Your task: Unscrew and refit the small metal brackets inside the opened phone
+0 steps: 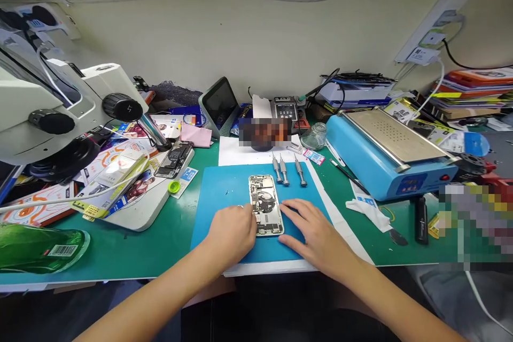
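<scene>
An opened smartphone (265, 219) with its inner parts bare lies on a blue mat (220, 187), its long side pointing away from me. My left hand (234, 231) is closed at the phone's lower left edge; its fingertips and anything in them are hidden from view. Against the right edge rests my right hand (310, 230), fingers apart and stretched out, with the fingertips at the frame. Beyond the phone, several metal screwdrivers (284, 172) lie at the mat's far side.
A blue heating plate machine (360, 155) stands at the right, a glass jar (315, 136) beside it. To the left are a microscope (88, 96), a green bottle (40, 248) and another opened phone (175, 159). A small screen (220, 107) stands by the wall.
</scene>
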Demonstrator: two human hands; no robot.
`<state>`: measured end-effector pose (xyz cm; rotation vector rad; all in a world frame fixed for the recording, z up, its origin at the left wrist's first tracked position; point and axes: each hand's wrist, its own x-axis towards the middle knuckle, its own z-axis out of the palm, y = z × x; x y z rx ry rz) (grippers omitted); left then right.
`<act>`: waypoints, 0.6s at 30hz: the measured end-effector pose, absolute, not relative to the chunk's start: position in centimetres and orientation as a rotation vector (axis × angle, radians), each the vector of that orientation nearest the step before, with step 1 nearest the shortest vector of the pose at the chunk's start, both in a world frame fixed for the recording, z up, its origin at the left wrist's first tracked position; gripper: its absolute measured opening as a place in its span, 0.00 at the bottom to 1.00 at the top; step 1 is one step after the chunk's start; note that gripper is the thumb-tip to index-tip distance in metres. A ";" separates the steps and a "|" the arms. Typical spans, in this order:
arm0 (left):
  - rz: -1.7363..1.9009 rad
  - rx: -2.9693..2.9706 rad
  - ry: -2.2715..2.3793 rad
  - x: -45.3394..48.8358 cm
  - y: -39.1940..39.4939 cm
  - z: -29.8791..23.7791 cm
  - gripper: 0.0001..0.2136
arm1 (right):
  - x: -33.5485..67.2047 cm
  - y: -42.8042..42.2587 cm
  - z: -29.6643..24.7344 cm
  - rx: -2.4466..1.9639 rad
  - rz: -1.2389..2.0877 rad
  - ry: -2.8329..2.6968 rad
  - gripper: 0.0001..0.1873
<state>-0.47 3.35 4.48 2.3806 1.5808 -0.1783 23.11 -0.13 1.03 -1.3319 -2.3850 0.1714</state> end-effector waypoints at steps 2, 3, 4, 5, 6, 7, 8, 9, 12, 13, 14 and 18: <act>-0.217 2.399 1.592 -0.2 3.0 4.3 0.14 | 23.0 -0.1 0.7 -1.338 0.134 -2.362 0.25; -0.219 2.410 1.590 -0.1 2.9 4.2 0.13 | 23.0 0.0 0.5 -1.333 0.111 -2.354 0.24; -0.210 2.420 1.582 -0.1 3.0 4.1 0.13 | 23.0 0.0 0.4 -1.324 0.086 -2.352 0.24; -0.197 2.428 1.570 -0.2 3.0 4.1 0.12 | 23.0 0.0 0.3 -1.314 0.061 -2.352 0.24; -0.183 2.434 1.555 -0.2 3.2 4.0 0.12 | 23.0 0.0 0.3 -1.307 0.039 -2.355 0.24; -0.171 2.439 1.539 -0.3 3.4 4.0 0.13 | 23.0 0.0 0.2 -1.302 0.020 -2.356 0.24; -0.161 2.443 1.521 -0.5 3.6 4.0 0.13 | 23.0 0.0 0.2 -1.301 0.008 -2.355 0.23; -0.150 2.451 1.502 -0.6 3.9 4.0 0.13 | 23.0 0.0 0.1 -1.302 -0.001 -2.350 0.23; -0.120 2.489 1.439 -1.0 4.8 3.9 0.14 | 22.9 -0.1 0.1 -1.333 -0.021 -2.324 0.23; -0.111 2.511 1.414 -1.1 5.1 3.8 0.14 | 22.8 -0.1 0.1 -1.346 -0.031 -2.319 0.23; -0.100 2.541 1.383 -1.2 5.4 3.7 0.14 | 22.8 -0.1 0.1 -1.359 -0.040 -2.318 0.23; -0.048 2.656 1.268 -1.3 6.4 3.1 0.13 | 22.7 -0.3 0.1 -1.393 -0.061 -2.317 0.22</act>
